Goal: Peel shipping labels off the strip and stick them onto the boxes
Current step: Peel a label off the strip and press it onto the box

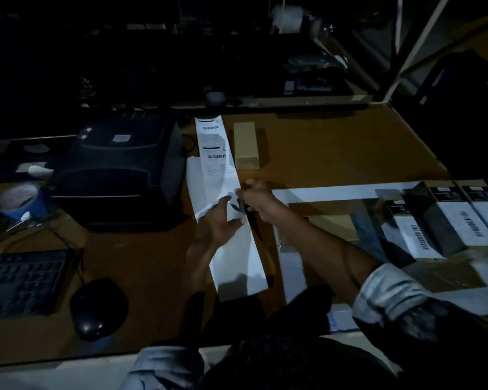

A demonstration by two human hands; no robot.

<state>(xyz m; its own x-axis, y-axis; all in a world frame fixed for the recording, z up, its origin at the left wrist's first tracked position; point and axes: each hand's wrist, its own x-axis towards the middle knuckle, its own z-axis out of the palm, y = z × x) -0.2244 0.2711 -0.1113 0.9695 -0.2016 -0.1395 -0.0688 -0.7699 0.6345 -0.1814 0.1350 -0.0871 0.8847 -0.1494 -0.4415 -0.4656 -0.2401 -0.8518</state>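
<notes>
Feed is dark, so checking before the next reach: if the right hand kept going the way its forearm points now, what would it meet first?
Probably the label strip: the right hand points up and left across the table, already at the strip's edge. Beyond lies the black printer. Depth is hard to judge in this light.
</notes>
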